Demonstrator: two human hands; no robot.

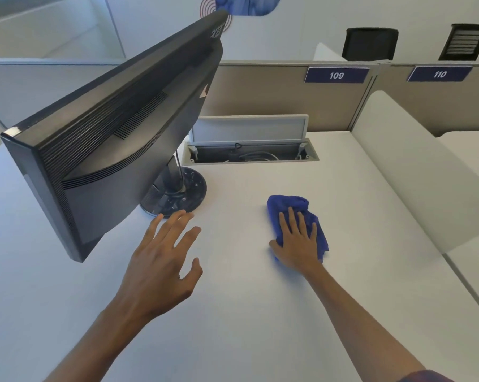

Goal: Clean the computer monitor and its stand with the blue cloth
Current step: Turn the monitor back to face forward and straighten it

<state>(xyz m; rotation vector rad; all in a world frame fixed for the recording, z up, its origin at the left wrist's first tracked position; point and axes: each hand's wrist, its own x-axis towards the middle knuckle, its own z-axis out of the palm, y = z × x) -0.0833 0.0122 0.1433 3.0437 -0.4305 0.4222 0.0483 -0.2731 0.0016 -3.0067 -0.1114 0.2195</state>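
My right hand [297, 241] lies palm down on the crumpled blue cloth [312, 216], fingers straight and slightly spread, pressing it flat against the white table [260, 312]; this grip is not curled round the cloth, only resting on top of it. The cloth bunches up just beyond my fingertips and spills out to the right of my palm. My forearm runs back toward me and to the right, with a bit of dark sleeve at the bottom edge of the view.

My left hand [163, 260] hovers open to the left of the cloth, fingers straight and fanned, thumb out to the side, holding nothing. Its fingertips reach the near rim of the round dark monitor stand base [188, 188]; whether they touch it I cannot tell.

The black flat computer monitor [117, 133] stands left of and beyond my left hand, turned so that its ribbed, vented back faces me, and tilted; its lower corner hangs over the table close to my left wrist. A thin neck joins it to the base.

Beyond the cloth, a grey cable hatch [249, 144] in the table stands open with wires inside. Behind it runs a beige partition with blue number plates 109 [336, 75] and 110 [439, 74]. A white divider [414, 172] rises to the right of my right hand. Two black chair backs show over the partition.
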